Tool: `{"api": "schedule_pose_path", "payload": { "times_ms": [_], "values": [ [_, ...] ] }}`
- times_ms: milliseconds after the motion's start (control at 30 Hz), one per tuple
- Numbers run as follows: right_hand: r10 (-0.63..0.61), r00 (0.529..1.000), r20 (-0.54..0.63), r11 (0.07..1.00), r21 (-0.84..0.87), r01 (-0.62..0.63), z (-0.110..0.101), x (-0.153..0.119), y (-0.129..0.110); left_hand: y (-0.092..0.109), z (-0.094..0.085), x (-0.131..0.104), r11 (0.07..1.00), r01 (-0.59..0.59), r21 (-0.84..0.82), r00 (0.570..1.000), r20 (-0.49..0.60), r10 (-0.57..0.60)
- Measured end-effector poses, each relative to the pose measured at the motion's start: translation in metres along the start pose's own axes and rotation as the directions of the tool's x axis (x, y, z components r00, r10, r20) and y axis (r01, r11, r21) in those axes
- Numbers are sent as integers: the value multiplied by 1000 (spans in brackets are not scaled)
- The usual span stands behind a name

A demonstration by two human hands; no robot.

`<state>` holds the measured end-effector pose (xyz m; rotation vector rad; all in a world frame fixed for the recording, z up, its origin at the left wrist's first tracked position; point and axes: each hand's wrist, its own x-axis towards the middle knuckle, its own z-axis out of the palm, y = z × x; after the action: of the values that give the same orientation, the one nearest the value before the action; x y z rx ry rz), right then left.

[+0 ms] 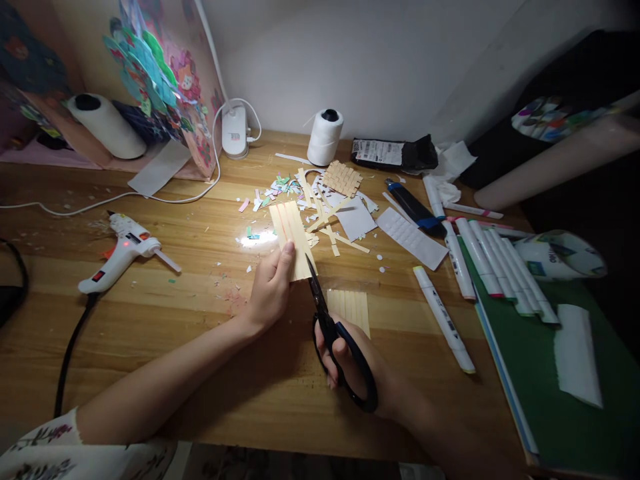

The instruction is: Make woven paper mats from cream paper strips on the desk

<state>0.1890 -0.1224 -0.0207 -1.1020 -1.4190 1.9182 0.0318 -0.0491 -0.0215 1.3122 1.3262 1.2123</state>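
Note:
My left hand (270, 290) pinches a pale yellow piece of paper (294, 230) marked with reddish lines, thumb on top. My right hand (350, 363) has its fingers through the handles of black scissors (325, 320). The blade tips lie against the paper's right lower edge; whether they are cutting into it I cannot tell. Under the right hand, partly covered, rests a second pale sheet with parallel lines (353, 307). Beyond the paper lie narrow yellow strips (327, 217) and a small woven square (343, 179).
A glue gun (125, 250) with a lit red light lies left, its cord running forward. Paper scraps (275, 190), a thread spool (325, 137) and a blue-black cutter (413, 207) are at the back. Several markers (500, 267) lie right, one marker (444, 320) nearer the hands.

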Motion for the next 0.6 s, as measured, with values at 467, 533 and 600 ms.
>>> {"api": "schedule_pose_path", "payload": {
  "times_ms": [467, 533, 600],
  "values": [
    [-1, 1000, -25, 1000, 20, 1, -1, 1, 0, 5, 2, -6, 998, 17, 65, 1000, 11, -18],
    [-10, 1000, -29, 1000, 2, 10, 0, 2, 0, 6, 3, -7, 999, 19, 46, 999, 39, -21],
    [-29, 999, -41, 1000, -12, 28, 1, 3, 1, 7, 3, -8, 999, 35, 26, 996, 82, -37]
  ]
}}
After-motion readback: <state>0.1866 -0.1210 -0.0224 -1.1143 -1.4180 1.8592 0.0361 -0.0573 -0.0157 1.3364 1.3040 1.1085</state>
